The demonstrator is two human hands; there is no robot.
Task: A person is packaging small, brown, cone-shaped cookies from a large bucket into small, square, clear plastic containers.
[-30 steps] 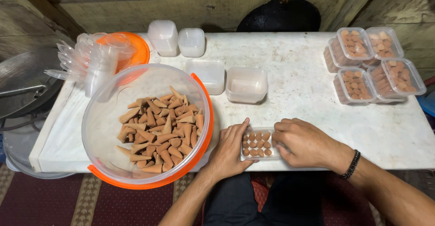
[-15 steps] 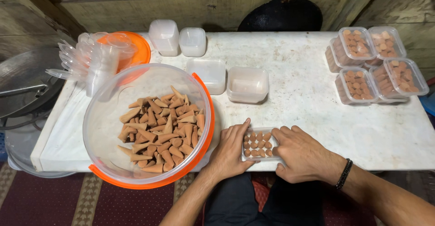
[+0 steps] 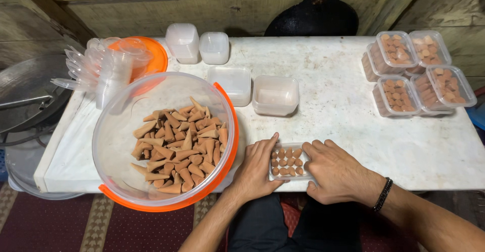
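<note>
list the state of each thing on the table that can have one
small clear plastic box: open, partly filled with upright cones, held between left hand and right hand
large clear round tub: open, part full of brown cones
four lidded clear boxes: closed, full
two clear rectangular boxes: empty
</note>
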